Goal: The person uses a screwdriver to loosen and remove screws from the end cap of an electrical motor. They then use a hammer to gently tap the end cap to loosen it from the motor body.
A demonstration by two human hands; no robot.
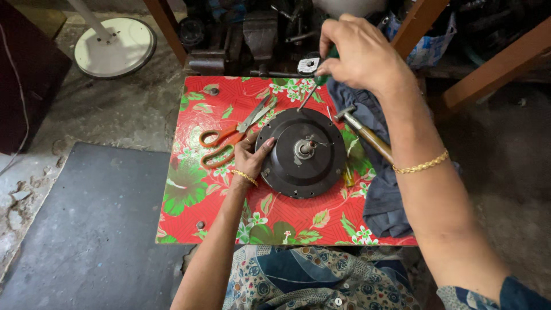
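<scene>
Motor housing [301, 152] mid-table, left hand [251, 156] at rim, right hand [359, 54] gripping screwdriver [317, 80]

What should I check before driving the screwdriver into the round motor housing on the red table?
1. Left hand steadies the dark round motor housing at its left edge: ok.
2. Right hand grips the green-handled screwdriver: ok.
3. Screwdriver tip seated in a screw at the housing's upper rim: cannot tell.
4. Housing lies flat on the red floral table: ok.
5. Orange-handled scissors lie close beside the left hand: not ok.
6. Hammer rests right of the housing on the dark cloth, beside the rim: ok.
</scene>
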